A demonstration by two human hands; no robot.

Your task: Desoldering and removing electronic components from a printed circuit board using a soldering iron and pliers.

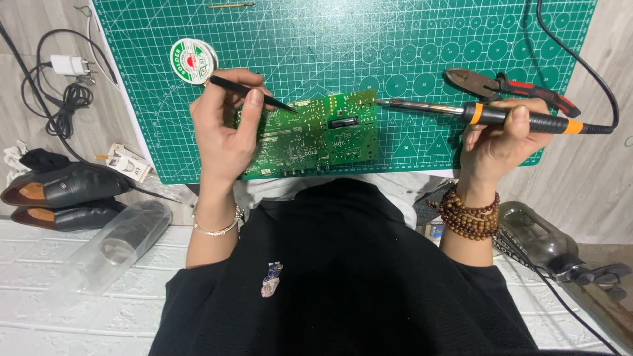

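A green cutting mat (pixel 461 39) covers the counter, under both grips. The green circuit board (pixel 310 135) lies flat between them, long axis left to right. The right hand (pixel 498 142) is wrapped around a soldering iron (pixel 488 115), tip pointing left at the board's upper right corner. Red-handled pliers (pixel 508 87) lie just beyond it. The left hand (pixel 224 128) pinches black tweezers (pixel 250 92), tips pointing right onto the board; a solder spool (pixel 192 60) sits just beyond.

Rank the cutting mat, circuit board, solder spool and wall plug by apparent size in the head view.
1. Green cutting mat, largest by far.
2. Green circuit board.
3. Solder spool.
4. White wall plug, only slightly smaller than the spool, so that order is unsure.
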